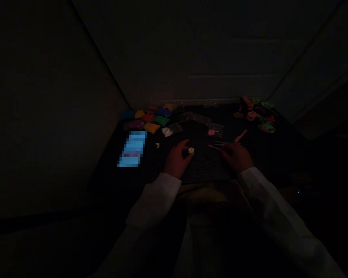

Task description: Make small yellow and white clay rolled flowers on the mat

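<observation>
In dim light, my left hand (177,159) pinches a small, pale, rounded piece (191,151), perhaps of modelling clay, between thumb and fingers. To its right, my right hand (238,157) is closed on a thin pink stick (214,147) whose tip points left toward the pale piece. A gap separates the stick from that piece. Just beyond my right hand lies a flat pink strip (241,135), with a thin light-coloured tool beside it. The dark ridged mat (208,170) is under both hands.
Several coloured clay packets (152,127) lie at the back left, near a lit phone (132,149). Clear bags (201,119) and a pink lump (211,132) sit at the middle back. Several colourful shaped pieces (251,115) are grouped at the back right, before a wall.
</observation>
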Tool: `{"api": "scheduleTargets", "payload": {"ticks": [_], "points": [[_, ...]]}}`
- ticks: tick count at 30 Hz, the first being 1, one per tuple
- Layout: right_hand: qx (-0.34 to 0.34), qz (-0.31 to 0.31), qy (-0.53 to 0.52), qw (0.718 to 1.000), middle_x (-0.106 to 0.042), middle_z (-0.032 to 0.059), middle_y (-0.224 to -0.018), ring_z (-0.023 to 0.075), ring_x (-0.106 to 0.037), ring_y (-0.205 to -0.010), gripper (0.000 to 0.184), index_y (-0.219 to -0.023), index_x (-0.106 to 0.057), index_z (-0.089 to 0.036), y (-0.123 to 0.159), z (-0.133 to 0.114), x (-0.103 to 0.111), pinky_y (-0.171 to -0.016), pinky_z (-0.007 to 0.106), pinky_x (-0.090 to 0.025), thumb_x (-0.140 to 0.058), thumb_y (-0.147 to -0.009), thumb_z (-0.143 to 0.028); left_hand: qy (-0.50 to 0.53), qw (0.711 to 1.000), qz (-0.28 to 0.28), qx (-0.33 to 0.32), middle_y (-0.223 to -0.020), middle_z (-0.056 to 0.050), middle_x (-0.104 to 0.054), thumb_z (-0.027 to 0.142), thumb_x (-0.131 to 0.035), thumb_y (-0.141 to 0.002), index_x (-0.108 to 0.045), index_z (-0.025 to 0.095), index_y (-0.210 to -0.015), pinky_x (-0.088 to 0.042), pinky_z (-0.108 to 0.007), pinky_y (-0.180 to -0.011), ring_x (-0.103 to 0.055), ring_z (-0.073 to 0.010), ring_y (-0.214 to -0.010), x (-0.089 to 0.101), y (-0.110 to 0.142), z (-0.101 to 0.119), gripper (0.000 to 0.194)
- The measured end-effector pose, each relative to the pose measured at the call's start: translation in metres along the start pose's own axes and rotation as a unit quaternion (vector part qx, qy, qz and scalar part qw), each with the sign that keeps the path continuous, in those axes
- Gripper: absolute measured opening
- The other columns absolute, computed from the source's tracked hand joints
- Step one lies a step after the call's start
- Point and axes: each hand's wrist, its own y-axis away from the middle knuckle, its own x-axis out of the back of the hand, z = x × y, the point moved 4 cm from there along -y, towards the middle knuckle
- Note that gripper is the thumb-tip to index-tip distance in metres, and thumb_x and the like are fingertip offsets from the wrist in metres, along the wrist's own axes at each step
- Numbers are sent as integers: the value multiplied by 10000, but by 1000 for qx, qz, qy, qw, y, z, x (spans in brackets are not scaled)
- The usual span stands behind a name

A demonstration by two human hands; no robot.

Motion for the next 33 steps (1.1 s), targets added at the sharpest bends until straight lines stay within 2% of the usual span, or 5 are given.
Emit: {"api": "scheduleTargets", "payload": {"ticks": [6,12,22,29,33], "points": [[-4,-4,-2,1000,-628,64,-855,203,-573,-814,181,-843,-622,-202,-1,0,0,-725,330,-435,-485,-770,-295,22,999,-34,-18,-987,-17,-610,146,-600,-651,-405,239,-1216,-439,-306,-744,-538,-159,-882,3,1,-3,605],[-8,-7,-5,1000,-630,68,-869,200,-573,-824,182,-848,-621,-192,0,-1,1,-736,326,-434,-489,-771,-291,52,997,-46,-28,-1043,-33,-599,141,-573,-673,-397,210,-1220,-423,-303,-779,-536,-150,-920,5,1,-2,579],[-8,0,-6,1000,-631,63,-884,207,-572,-830,179,-846,-619,-204,-1,-2,2,-733,330,-432,-488,-774,-303,133,990,-38,15,-970,-32,-621,225,-610,-674,-462,216,-1171,-422,-311,-768,-548,-155,-871,7,0,0,519],[-12,-3,-6,1000,-626,67,-901,207,-571,-827,205,-874,-624,-215,0,-1,2,-725,336,-434,-480,-779,-325,281,955,-68,69,-939,-49,-628,265,-649,-630,-430,195,-1180,-474,-315,-769,-603,-163,-855,8,3,4,597],[-6,-8,-5,1000,-628,63,-889,203,-570,-827,211,-892,-629,-217,0,-2,2,-731,332,-433,-482,-779,-317,410,902,-74,112,-898,-22,-611,190,-683,-573,-475,213,-1139,-477,-290,-764,-596,-140,-826,8,8,12,604]]}}
